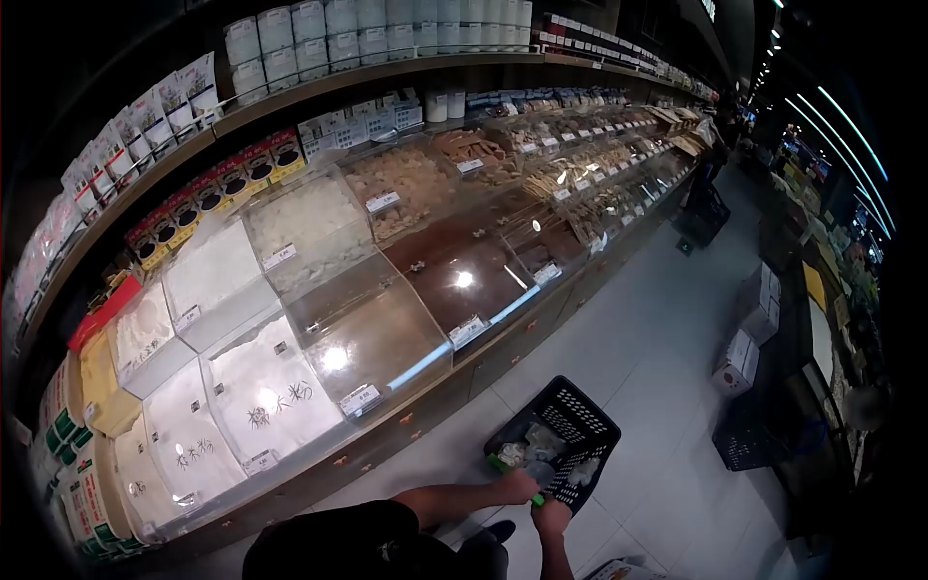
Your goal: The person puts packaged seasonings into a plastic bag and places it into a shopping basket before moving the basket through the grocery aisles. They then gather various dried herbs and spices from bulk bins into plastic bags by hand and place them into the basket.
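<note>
In the head view, a black basket [601,422] shows low in the aisle, beside the long bench [488,372]; whether it touches the tiled floor [641,422] cannot be told. Clear bags [543,440] with pale contents lie inside it. The left hand [520,486] is at the basket's near side, its fingers bent, next to a clear, rounded item; the blur hides whether it grips anything. The right hand [552,518] is just beside it, close to a small green piece [537,500]; how far its fingers close cannot be told either.

The bench carries clear-sided bins: white powder bins [275,387] toward the left, a dark brown bin [454,266] near the middle, and bins of dried goods [401,184] behind. White containers [329,34] line the shelf [387,70] above. Across the aisle, white cartons [749,333] are stacked, and a person [710,155] is farther along, near another basket [703,217].
</note>
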Demonstrator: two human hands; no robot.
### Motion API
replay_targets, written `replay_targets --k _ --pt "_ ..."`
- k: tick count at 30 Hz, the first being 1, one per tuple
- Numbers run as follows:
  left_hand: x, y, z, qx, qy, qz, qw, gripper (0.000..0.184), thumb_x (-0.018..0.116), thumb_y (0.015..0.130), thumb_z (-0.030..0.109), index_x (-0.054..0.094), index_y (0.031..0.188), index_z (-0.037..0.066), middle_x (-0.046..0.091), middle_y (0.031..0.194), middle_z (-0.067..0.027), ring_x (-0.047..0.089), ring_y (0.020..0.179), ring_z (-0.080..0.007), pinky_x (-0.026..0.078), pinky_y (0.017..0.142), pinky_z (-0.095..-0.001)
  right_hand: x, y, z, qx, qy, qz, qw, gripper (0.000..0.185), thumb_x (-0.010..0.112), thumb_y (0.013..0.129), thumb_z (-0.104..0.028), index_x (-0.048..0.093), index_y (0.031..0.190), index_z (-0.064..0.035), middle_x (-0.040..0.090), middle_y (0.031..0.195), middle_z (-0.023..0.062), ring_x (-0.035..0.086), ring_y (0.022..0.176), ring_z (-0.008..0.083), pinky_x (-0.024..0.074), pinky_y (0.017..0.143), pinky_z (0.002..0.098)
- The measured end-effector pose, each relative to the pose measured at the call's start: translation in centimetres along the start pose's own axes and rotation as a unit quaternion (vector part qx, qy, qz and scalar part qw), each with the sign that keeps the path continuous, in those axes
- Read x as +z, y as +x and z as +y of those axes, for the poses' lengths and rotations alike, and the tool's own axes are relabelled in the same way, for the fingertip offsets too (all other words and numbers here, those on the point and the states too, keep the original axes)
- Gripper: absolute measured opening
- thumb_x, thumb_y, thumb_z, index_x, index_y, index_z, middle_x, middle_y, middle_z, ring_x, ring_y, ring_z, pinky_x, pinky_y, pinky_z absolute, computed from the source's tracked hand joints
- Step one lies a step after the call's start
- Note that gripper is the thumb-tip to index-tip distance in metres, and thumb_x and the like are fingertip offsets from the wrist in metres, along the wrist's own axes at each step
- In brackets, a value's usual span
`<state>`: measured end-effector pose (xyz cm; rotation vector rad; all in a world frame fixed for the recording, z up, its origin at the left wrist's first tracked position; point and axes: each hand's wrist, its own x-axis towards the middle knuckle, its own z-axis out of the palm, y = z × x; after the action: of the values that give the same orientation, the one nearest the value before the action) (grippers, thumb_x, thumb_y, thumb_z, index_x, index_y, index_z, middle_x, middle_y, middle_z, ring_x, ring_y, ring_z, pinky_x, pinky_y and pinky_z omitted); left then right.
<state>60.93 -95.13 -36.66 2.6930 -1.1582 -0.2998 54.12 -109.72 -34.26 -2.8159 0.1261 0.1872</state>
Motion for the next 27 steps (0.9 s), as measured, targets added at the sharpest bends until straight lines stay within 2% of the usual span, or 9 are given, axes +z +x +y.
replay_targets --k 3,4,6,9,18,21,25,26,27 --pt "0.8 6.5 -1.5 -0.023 -0.026 -0.029 0.999 0.010 0.061 0.073 0.017 0.069 0.077 0.013 0.068 0.075 -0.0072 0.067 0.075 -0.0278 0.048 0.077 -0.0522 1.7 6.9 5.0 -0.036 -0.020 -0.008 0.999 0.021 0.069 0.074 -0.031 0.071 0.089 -0.0162 0.064 0.066 0.0132 0.062 0.057 0.0337 0.0489 0.051 0.0460" --pt "-0.6 7.9 -2.3 -0.006 -0.036 -0.011 0.999 0.012 0.061 0.074 0.015 0.068 0.080 0.009 0.067 0.078 -0.0141 0.066 0.076 -0.0321 0.050 0.067 -0.0488 -0.5 8.6 4.7 -0.040 0.014 -0.017 0.999 0.019 0.067 0.075 -0.030 0.070 0.088 -0.0169 0.064 0.066 0.0140 0.063 0.059 0.0344 0.0494 0.052 0.0460" --pt "-4.2 11.2 -2.6 -0.046 -0.041 -0.074 0.995 0.012 0.061 0.073 0.015 0.068 0.081 0.009 0.068 0.083 -0.0116 0.066 0.080 -0.0294 0.052 0.069 -0.0442 -0.7 12.4 6.8 -0.083 -0.006 -0.026 0.996 0.016 0.065 0.074 -0.026 0.066 0.079 -0.0114 0.064 0.064 0.0151 0.063 0.057 0.0342 0.0491 0.051 0.0457" --pt "-3.6 14.6 -4.8 -0.055 0.011 -0.030 0.998 0.009 0.061 0.074 0.016 0.069 0.077 0.012 0.067 0.077 -0.0062 0.067 0.077 -0.0263 0.051 0.065 -0.0426 -2.2 17.0 7.4 -0.122 -0.007 -0.019 0.992 0.016 0.066 0.072 -0.027 0.065 0.076 -0.0110 0.063 0.061 0.0127 0.064 0.056 0.0322 0.0483 0.048 0.0431" --pt "-8.1 16.9 -13.0 -0.117 0.017 -0.129 0.985 0.017 0.064 0.071 0.021 0.067 0.084 0.009 0.067 0.075 -0.0115 0.067 0.069 -0.0290 0.051 0.061 -0.0421 -1.4 25.7 3.0 -0.154 0.069 -0.117 0.979 0.026 0.065 0.079 -0.031 0.061 0.081 -0.0057 0.065 0.070 0.0183 0.066 0.065 0.0366 0.0519 0.059 0.0476" --pt "-9.1 16.9 -16.4 -0.133 0.041 -0.103 0.985 0.016 0.063 0.071 0.020 0.067 0.082 0.009 0.066 0.073 -0.0112 0.067 0.070 -0.0290 0.050 0.059 -0.0416 -1.3 28.5 0.2 -0.160 0.094 -0.151 0.971 0.029 0.065 0.081 -0.033 0.060 0.084 -0.0048 0.065 0.070 0.0193 0.066 0.066 0.0374 0.0525 0.061 0.0480" --pt "-10.4 17.7 -19.2 -0.183 0.103 -0.052 0.976 0.016 0.062 0.074 0.016 0.067 0.089 0.012 0.066 0.081 -0.0079 0.063 0.085 -0.0241 0.042 0.089 -0.0421 -1.2 32.3 -2.0 -0.175 0.116 -0.184 0.960 0.029 0.067 0.081 -0.030 0.058 0.088 -0.0038 0.065 0.072 0.0195 0.065 0.069 0.0384 0.0524 0.063 0.0487" --pt "-10.4 18.2 -19.5 -0.231 0.088 -0.057 0.967 0.016 0.061 0.074 0.016 0.066 0.089 0.013 0.064 0.089 -0.0060 0.058 0.095 -0.0215 0.032 0.099 -0.0448 -1.5 33.2 -2.4 -0.176 0.130 -0.182 0.959 0.029 0.068 0.080 -0.029 0.057 0.087 -0.0029 0.064 0.072 0.0201 0.064 0.068 0.0391 0.0517 0.062 0.0487" --pt "-10.5 18.4 -20.0 -0.239 0.085 -0.021 0.967 0.016 0.061 0.074 0.016 0.066 0.089 0.012 0.063 0.091 -0.0058 0.056 0.097 -0.0214 0.032 0.099 -0.0452 -1.6 34.2 -2.8 -0.174 0.143 -0.179 0.958 0.030 0.070 0.079 -0.027 0.057 0.085 -0.0020 0.063 0.071 0.0208 0.063 0.067 0.0398 0.0510 0.062 0.0488"
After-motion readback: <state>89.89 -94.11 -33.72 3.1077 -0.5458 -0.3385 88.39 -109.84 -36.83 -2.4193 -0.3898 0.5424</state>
